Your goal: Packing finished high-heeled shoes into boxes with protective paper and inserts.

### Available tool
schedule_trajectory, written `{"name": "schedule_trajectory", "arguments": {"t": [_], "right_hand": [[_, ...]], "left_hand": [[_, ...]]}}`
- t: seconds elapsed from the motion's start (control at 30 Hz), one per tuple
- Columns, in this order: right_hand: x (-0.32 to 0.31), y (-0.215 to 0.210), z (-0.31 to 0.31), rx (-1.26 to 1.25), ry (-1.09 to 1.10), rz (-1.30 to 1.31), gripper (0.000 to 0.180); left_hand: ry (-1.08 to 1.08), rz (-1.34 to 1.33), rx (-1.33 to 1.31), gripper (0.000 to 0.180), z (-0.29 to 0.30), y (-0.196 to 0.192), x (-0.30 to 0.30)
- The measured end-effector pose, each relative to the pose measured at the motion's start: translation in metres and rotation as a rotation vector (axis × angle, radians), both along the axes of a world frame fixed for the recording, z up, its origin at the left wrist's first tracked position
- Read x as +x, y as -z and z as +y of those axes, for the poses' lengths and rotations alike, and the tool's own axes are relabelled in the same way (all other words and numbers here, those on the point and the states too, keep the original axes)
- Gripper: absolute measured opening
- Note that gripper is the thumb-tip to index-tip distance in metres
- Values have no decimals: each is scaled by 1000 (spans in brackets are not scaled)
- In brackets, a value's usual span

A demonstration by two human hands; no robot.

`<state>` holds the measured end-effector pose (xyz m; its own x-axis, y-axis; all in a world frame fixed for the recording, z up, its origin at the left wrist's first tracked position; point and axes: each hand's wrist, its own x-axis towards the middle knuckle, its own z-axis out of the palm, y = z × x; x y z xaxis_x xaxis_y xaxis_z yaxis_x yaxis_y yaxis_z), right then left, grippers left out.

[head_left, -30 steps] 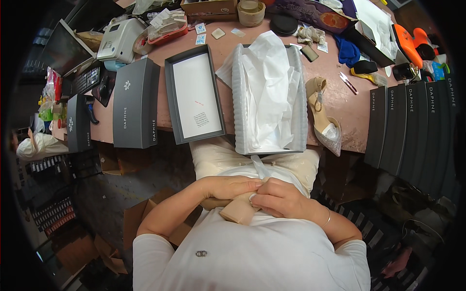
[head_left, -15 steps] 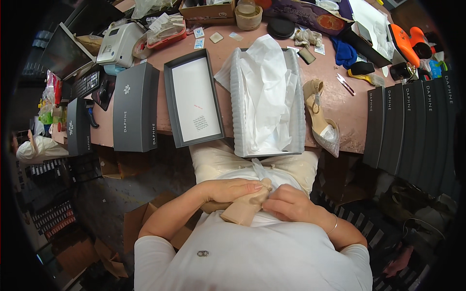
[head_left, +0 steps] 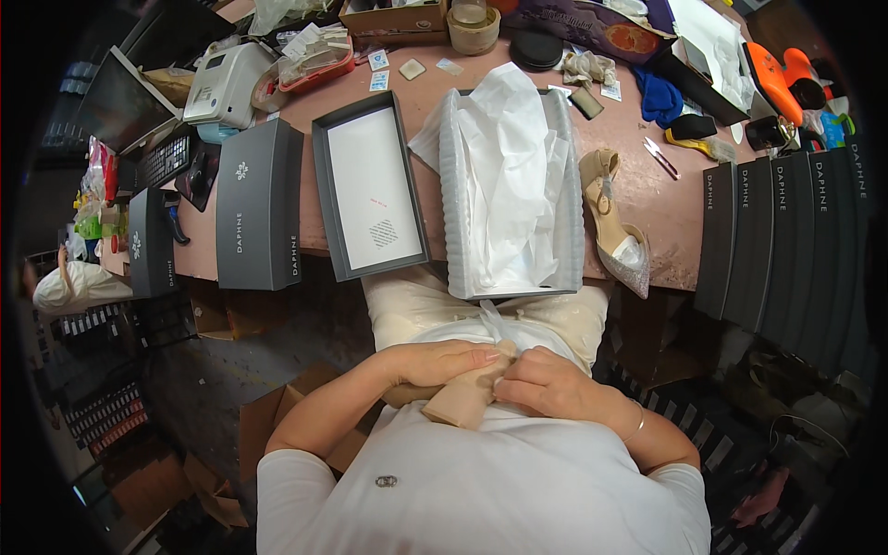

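Faces a pink table (head_left: 671, 222), cluttered along its far side. Has at the right end a row of dark grey shoe boxes (head_left: 768, 240), upright and packed side by side. Straight ahead, at the near edge, has an open grey shoe box (head_left: 532, 295), lined with ribbed pale padding (head_left: 571, 222) and heaped with crumpled white tissue paper (head_left: 513, 166). Just left of that, has a shallow grey box half (head_left: 365, 176) with a white inside, and farther left a closed grey shoe box (head_left: 254, 208). Toward the far left corner, has a dark monitor (head_left: 125, 97) and a white printer-like device (head_left: 222, 88).

Just right of the open box, has a beige ankle-strap shoe (head_left: 608, 227), with its glittery pointed toe toward the near edge. At the lap, between table and torso, holds a beige heeled shoe (head_left: 458, 407), partly covered by both hands. Lays the left hand (head_left: 439, 363) across it, gripping with the thumb on top. Bends the fingers of the right hand (head_left: 546, 381) against its other side; cannot tell whether pinching anything. Beyond the ankle-strap shoe, has small snips (head_left: 661, 159); behind the boxes, a pale square sponge (head_left: 413, 69) and small paper sachets (head_left: 379, 81).
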<state>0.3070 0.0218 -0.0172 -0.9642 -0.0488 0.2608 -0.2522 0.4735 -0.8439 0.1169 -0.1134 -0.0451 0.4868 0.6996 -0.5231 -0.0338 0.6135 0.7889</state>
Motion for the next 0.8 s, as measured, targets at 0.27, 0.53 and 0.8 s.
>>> {"name": "schedule_trajectory", "arguments": {"t": [0.27, 0.53, 0.8], "right_hand": [[-9, -2, -1, 21, 38, -6, 21], [-13, 1, -3, 2, 61, 24, 23], [-15, -9, 2, 2, 40, 33, 26]], "left_hand": [[42, -21, 37, 56, 3, 2, 1], [14, -9, 47, 57, -5, 13, 4], [-1, -131, 22, 60, -1, 12, 0]]}}
